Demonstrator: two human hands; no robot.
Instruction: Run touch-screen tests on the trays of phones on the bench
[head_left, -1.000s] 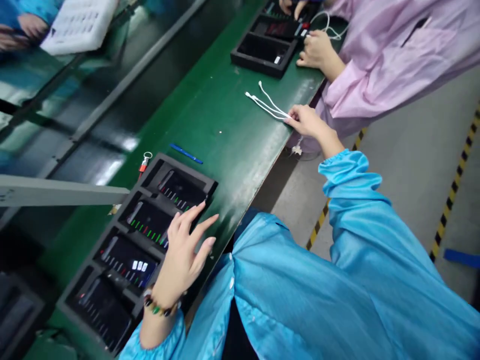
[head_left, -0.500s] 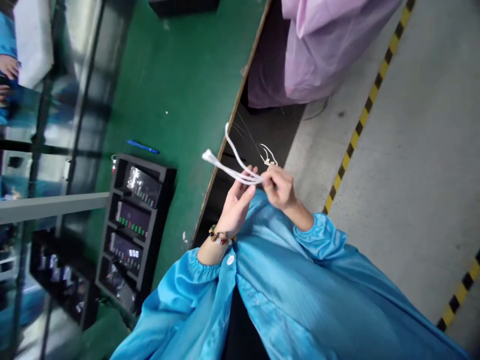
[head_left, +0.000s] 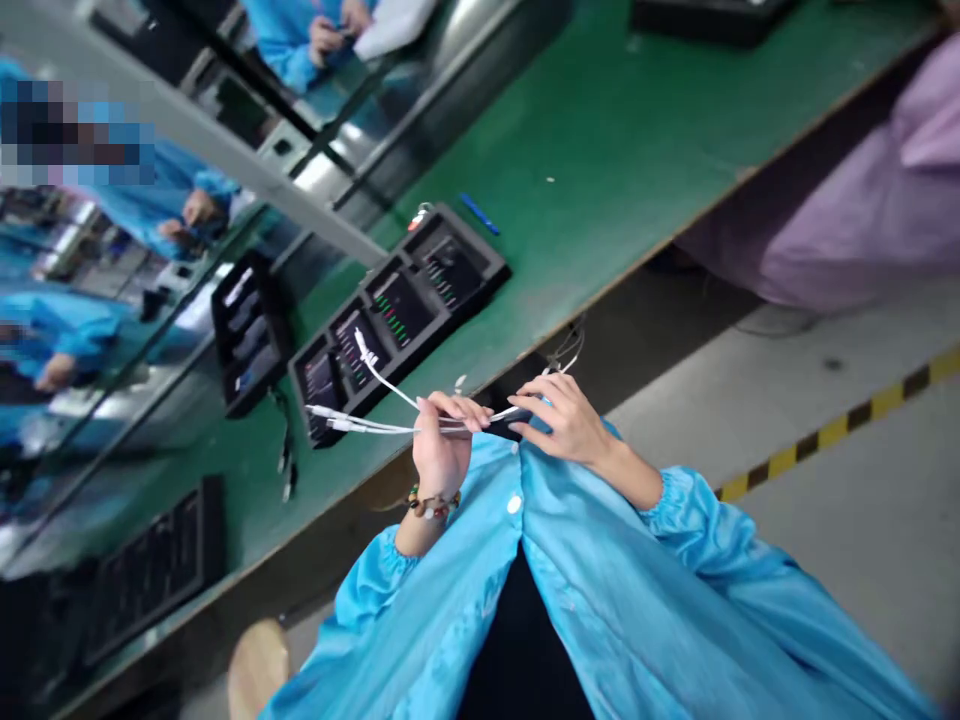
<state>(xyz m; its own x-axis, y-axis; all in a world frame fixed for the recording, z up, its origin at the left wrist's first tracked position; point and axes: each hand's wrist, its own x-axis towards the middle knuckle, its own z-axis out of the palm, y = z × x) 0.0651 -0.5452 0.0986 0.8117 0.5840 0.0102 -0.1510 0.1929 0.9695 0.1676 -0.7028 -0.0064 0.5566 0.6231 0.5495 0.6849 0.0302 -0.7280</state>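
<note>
Just in front of a black, four-compartment tray (head_left: 450, 325), the left hand (head_left: 441, 452) closes around thin white plug-ended cables (head_left: 382, 429); the right hand (head_left: 568, 420) half-curls over them, its grip unclear.

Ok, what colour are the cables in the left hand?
The cables are white, seen best in the head view.

"How's the light?"
"Moderate and cool. The glossy green bench (head_left: 585, 230) shows a pale sheen toward its front edge, and the shiny light-blue fabric smock (head_left: 675, 600) catches soft highlights."
"Shadows?"
"A dark one covers the smooth grey floor (head_left: 840, 520) beneath the bench; the lower-left corner sinks into gloom."
"Sharpness?"
"Soft. The blue-clothed co-worker (head_left: 176, 182) at upper left looks smeared, partly masked by coarse pixel blocks."
</note>
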